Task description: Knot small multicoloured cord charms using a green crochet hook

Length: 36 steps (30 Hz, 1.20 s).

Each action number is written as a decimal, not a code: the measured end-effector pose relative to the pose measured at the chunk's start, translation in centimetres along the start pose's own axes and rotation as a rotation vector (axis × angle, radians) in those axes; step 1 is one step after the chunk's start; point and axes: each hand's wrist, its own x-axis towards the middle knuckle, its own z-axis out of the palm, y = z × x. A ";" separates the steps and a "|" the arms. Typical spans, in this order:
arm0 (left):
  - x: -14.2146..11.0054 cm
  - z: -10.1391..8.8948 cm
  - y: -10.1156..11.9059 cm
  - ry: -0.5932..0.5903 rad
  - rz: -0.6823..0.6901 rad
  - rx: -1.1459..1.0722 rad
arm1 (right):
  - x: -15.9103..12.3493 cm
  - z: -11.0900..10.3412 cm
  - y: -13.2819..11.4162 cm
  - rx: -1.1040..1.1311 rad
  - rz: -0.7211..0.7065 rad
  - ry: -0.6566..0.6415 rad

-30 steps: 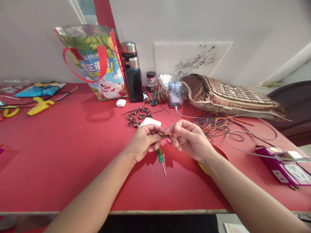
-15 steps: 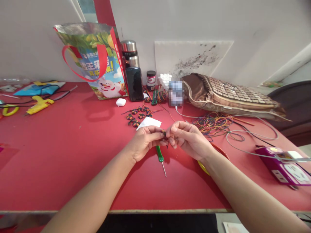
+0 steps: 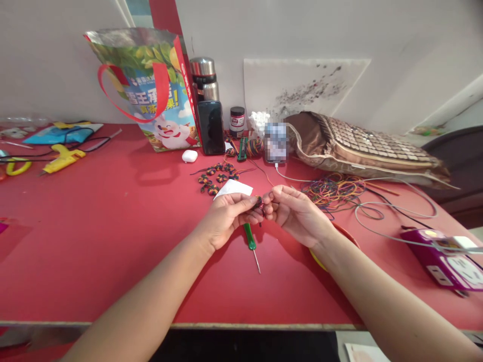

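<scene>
My left hand (image 3: 236, 213) pinches a small knotted piece of multicoloured cord (image 3: 258, 202) between thumb and fingers. Close against it, my right hand (image 3: 292, 208) has its thumb and forefinger pressed together at the piece's right side; a thin strand seems to run there, too fine to make out well. Below the left hand lies a green-handled hook tool (image 3: 249, 237), its metal shaft pointing toward me. Behind the hands are a folded white paper (image 3: 234, 188) and several round knotted cord pieces (image 3: 213, 190). A tangle of coloured cords (image 3: 332, 190) spreads beyond my right hand.
A shopping bag (image 3: 151, 95), a steel flask (image 3: 206, 80), a dark phone (image 3: 211, 128) and a jar (image 3: 237, 122) stand at the back. A yellow glue gun (image 3: 62, 159) lies left; a purple power strip (image 3: 433, 256) and cables lie right. Yellow-handled scissors or pliers (image 3: 319, 260) are partly under my right forearm.
My fingers have shifted slightly: the knotted piece shows more at the left fingertips, and the right hand has opened its palm a little. The whole view has moved slightly.
</scene>
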 end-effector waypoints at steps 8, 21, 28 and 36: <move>0.0 0.5 -0.3 0.131 0.102 0.084 | -0.2 0.5 0.7 0.002 0.017 -0.060; -0.1 0.4 -0.2 0.087 0.191 0.200 | -0.4 0.8 0.4 -0.015 0.043 0.025; -0.2 0.6 -0.4 0.078 0.253 0.276 | -0.2 1.1 0.8 -0.101 0.027 0.130; -0.4 0.6 -0.7 0.046 0.314 0.463 | -0.3 1.3 1.1 -0.245 0.014 0.108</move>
